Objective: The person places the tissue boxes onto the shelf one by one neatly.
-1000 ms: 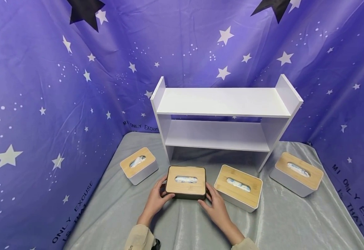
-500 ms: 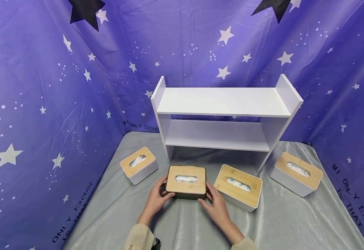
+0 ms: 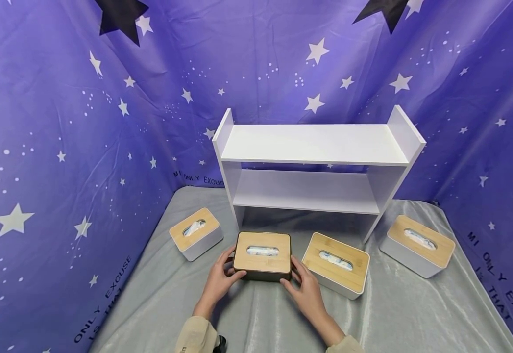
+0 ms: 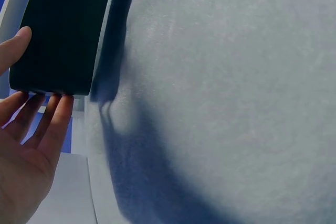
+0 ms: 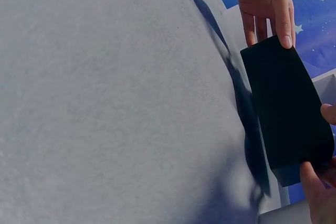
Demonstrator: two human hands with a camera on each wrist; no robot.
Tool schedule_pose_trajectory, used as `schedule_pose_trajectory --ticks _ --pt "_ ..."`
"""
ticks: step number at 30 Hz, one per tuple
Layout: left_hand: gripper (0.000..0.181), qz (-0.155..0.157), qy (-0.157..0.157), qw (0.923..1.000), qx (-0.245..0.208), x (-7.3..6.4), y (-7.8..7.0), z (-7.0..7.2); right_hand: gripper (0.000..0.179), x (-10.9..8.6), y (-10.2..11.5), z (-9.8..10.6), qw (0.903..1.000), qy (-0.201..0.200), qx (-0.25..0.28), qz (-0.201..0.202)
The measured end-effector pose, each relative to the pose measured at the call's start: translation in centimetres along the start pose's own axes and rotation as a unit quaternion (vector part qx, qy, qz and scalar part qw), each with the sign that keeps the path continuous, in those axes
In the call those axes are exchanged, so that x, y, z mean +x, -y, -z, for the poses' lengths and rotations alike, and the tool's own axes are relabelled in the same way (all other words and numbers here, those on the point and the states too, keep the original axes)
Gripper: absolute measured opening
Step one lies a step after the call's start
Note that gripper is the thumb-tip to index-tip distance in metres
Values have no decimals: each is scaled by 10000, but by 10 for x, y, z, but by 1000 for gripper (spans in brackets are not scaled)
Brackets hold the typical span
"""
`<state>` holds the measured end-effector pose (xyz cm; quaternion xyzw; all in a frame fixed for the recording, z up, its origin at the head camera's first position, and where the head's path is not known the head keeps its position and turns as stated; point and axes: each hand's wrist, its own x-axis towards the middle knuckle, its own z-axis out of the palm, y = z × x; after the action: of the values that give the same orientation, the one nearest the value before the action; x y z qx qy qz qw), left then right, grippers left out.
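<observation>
Cloth [image 3: 150,304]: grey, spread before you
Shelf [image 3: 306,142]: stands on it
Left box [image 3: 205,245]: on it, your left
Near white box [image 3: 335,284]: on it, before the shelf
Right box [image 3: 412,257]: on it, your right

Head downward; close wrist views share black box [image 5: 287,109].

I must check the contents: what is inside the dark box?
In the dark box, whitish filling shows through the slot in the wooden lid; lid and walls cover the rest.

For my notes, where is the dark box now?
In the head view, the dark box is below centre, held between left hand and right hand, in front of the white shelf.
</observation>
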<state>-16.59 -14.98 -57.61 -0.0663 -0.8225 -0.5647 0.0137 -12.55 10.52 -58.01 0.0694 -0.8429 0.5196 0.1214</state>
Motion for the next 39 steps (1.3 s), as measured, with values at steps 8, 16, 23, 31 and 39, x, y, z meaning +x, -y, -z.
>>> schedule_pose_trajectory --ticks 8,16,23,31,39 --pt "74 -140 -58 9998 162 1 -5 2 67 0 3 3 9997 -126 88 179" --pt "76 -213 -71 9994 259 1 -12 4 64 2 8 6 9982 -306 300 425" --pt "75 -124 -132 9997 165 3 -16 4 62 3 11 9 9976 -406 309 468" --pt "76 -295 -154 9992 215 4 -19 4 61 4 16 12 9965 -510 295 600" --pt "75 -433 -167 9988 167 5 -23 3 60 6 15 15 9971 -605 267 369"
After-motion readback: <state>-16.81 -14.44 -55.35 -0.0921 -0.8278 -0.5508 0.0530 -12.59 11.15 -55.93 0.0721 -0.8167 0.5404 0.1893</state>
